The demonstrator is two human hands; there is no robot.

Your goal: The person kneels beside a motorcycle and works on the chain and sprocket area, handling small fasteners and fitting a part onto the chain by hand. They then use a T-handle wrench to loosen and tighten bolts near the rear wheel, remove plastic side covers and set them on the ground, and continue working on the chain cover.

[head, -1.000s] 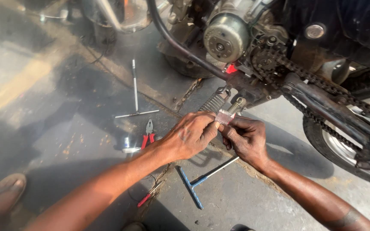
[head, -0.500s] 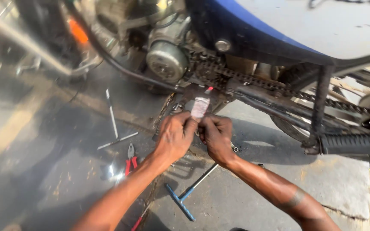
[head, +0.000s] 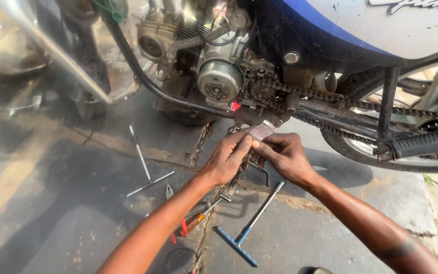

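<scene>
My left hand [head: 227, 160] and my right hand [head: 285, 156] meet below a motorcycle's engine [head: 219, 78]. Together their fingertips pinch a small pale, see-through packet [head: 261, 131], held up just under the drive chain [head: 330, 99] and its small sprocket [head: 262, 90]. What is inside the packet cannot be made out. A dark bent metal piece [head: 266, 175] hangs just beneath the hands.
On the oily concrete lie a silver T-handle wrench [head: 143, 165], a blue T-handle wrench [head: 247, 233], red-handled pliers [head: 178, 223] and a screwdriver [head: 201, 215]. A rubber footpeg [head: 422, 143] juts out at right, with the rear wheel [head: 361, 147] behind it. A chrome exhaust pipe [head: 51, 50] crosses upper left.
The view has shifted, so the engine and chain now sit higher and nearer centre. Both hands keep hold of the small packet and have lifted it slightly toward the chain.
</scene>
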